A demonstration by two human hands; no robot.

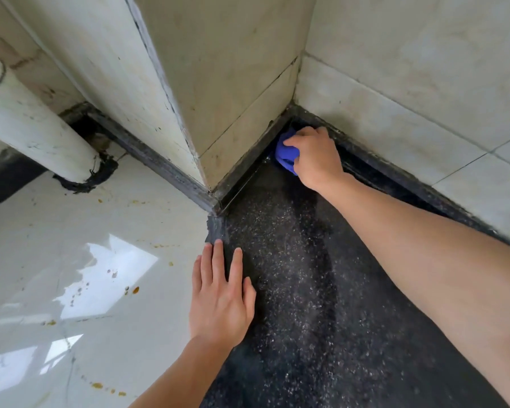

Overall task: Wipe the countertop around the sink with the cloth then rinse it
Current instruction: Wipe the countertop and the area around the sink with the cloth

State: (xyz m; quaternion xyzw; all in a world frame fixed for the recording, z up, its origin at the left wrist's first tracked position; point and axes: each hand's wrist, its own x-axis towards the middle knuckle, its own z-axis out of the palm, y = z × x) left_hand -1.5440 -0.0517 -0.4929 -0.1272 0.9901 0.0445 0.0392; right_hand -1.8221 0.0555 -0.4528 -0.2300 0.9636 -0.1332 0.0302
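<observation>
A dark speckled countertop (pixel 295 290) runs from the bottom of the view up into a tiled corner. My right hand (pixel 315 156) grips a bunched blue cloth (pixel 286 153) and presses it on the countertop deep in that far corner, against the low dark backsplash. Most of the cloth is hidden under the hand. My left hand (pixel 221 298) lies flat with straight fingers on the countertop's left edge, fingertips near its front corner. No sink or tap is in view.
Cream wall tiles (pixel 409 92) close the corner behind and to the right, and a tiled column (pixel 218 83) stands on the left. Below the left edge lies a glossy white floor (pixel 71 275) with orange stains. A white pipe (pixel 27 122) enters the floor at upper left.
</observation>
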